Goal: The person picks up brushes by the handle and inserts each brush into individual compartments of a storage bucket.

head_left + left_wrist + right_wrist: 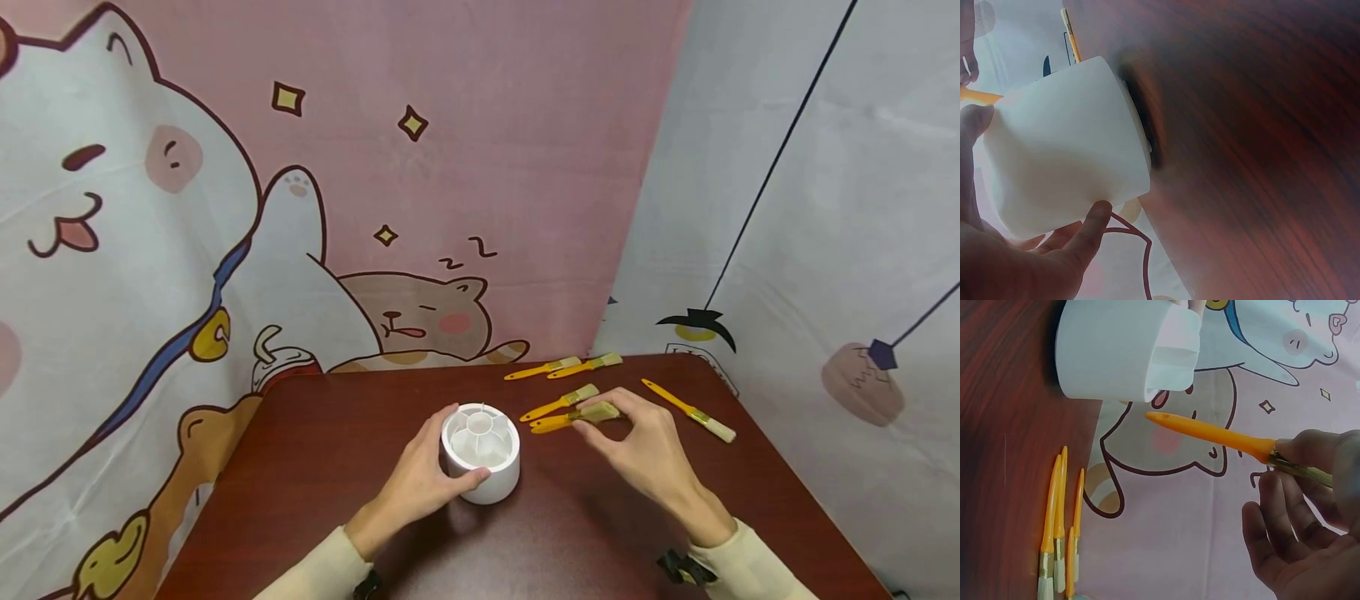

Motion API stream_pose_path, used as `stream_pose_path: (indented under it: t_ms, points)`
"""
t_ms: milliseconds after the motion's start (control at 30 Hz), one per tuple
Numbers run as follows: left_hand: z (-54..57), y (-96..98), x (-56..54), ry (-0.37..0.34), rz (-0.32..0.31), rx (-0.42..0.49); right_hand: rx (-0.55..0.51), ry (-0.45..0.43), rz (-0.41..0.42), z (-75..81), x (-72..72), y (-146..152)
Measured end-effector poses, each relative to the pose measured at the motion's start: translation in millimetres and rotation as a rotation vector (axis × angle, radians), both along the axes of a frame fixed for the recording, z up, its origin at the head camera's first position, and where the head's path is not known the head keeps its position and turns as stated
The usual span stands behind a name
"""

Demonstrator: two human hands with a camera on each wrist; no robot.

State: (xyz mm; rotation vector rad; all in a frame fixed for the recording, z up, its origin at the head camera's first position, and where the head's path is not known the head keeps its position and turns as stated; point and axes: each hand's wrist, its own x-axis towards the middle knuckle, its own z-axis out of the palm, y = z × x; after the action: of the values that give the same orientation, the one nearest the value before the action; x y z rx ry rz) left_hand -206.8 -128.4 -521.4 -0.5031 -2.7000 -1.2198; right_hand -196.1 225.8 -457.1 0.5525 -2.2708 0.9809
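My left hand (422, 477) grips a round white brush holder (504, 482) by its side, thumb at the near rim and fingers round the far side. Thin dividers split its open top around a central ring. In the left wrist view the holder's smooth wall (1066, 144) fills the palm side. My right hand (651, 446), to the right of the holder, pinches a paintbrush (1210, 432) at its metal collar between thumb and fingertips. The yellow handle points toward the holder, apart from it; the bristles are hidden by the hand in the right wrist view.
Several more yellow-handled paintbrushes lie on the dark red-brown table: a paintbrush (557, 403) just beyond the held one, a pair including a paintbrush (588, 365) at the back edge, and a paintbrush (686, 408) at the right. A cartoon-printed cloth (525, 167) hangs behind.
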Motion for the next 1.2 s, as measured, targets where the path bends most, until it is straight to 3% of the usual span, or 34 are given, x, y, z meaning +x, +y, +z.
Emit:
stream_pose_path:
  t_ms: [367,767,1200]
  points:
    - [-1.0,-0.5,0.1,-0.003,0.001,0.003,-0.02,0.071,0.031,5.6,3.2,-3]
    - [-1.6,-0.7,-0.2,-0.007,0.002,-0.001,-0.049,0.073,0.062,15.4,9.4,-10]
    - [-1.7,-1.2,-1.3,-0.005,-0.004,-0.001,-0.074,0.219,0.159,19.7,9.8,-19]
